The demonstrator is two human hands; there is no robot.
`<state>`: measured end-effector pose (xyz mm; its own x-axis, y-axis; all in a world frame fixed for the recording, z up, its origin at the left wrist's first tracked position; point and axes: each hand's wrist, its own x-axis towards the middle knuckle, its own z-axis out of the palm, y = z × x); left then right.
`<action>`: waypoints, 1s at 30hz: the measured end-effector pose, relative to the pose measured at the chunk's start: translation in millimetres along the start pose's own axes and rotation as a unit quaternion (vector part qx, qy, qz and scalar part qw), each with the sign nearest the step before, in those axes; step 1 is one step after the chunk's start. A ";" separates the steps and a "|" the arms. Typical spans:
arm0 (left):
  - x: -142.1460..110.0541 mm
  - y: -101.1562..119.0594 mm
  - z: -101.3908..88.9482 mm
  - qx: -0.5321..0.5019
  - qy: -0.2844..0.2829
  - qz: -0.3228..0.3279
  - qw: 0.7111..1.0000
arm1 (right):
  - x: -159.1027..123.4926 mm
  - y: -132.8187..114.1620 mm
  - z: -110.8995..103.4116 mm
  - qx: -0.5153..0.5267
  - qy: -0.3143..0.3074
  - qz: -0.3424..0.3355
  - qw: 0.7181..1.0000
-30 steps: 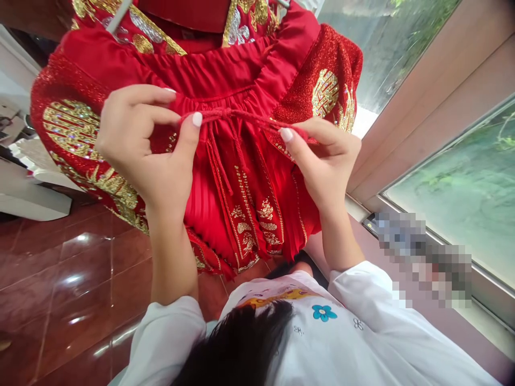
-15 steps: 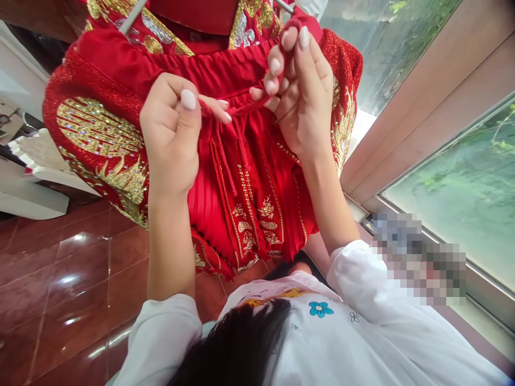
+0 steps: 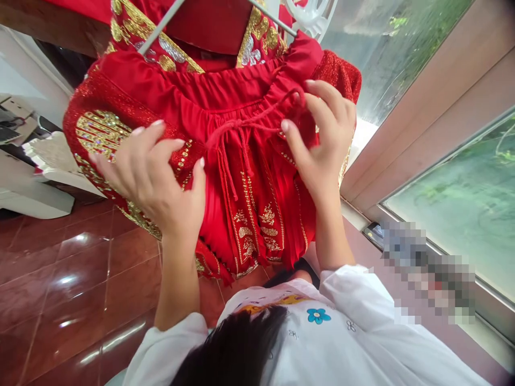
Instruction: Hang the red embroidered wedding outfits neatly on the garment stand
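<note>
A red skirt (image 3: 265, 177) with pleats, gold embroidery and a gathered waistband hangs in front of me, over a sparkling red jacket (image 3: 72, 126) trimmed in gold. At the waistband's middle, a red drawstring (image 3: 257, 122) is tied in a bow; one loop reaches to the right and loose ends hang down. My left hand (image 3: 161, 185) has its fingers spread over the jacket's gold-patterned left side and holds nothing. Close around the bow's right loop, my right hand (image 3: 325, 142) has thumb and fingers apart. Whether its fingertips touch the cord, I cannot tell.
A pale hanger (image 3: 163, 26) supports the clothes from above. Right of them is a framed window (image 3: 462, 193) with a sill. Glossy red-brown tiles (image 3: 76, 289) cover the floor. A white machine (image 3: 32, 187) stands at the left.
Both hands have let go of the drawstring. My left hand has moved left and down and spread out; my right has opened and shifted right and down. The bow now shows uncovered.
</note>
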<state>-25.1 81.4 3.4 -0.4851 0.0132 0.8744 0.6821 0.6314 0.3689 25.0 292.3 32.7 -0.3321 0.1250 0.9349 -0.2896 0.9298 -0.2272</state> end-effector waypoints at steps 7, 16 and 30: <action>-54.0 -30.4 -9.2 0.189 0.165 0.010 0.968 | -60.5 26.8 -1.0 -0.078 0.026 0.051 0.995; -62.1 -31.6 -44.6 0.145 0.042 -0.201 0.968 | -65.2 19.4 -12.7 0.011 -0.015 0.106 0.994; -87.9 -31.9 13.7 0.127 -0.114 -0.163 0.972 | -89.1 14.2 -5.6 0.081 -0.187 0.183 0.962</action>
<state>-11.7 70.8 -89.6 -0.7813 -0.0666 0.6207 0.3282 0.8020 0.4991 55.6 296.3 -52.3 -0.7289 0.2731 0.6278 -0.2174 0.7771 -0.5906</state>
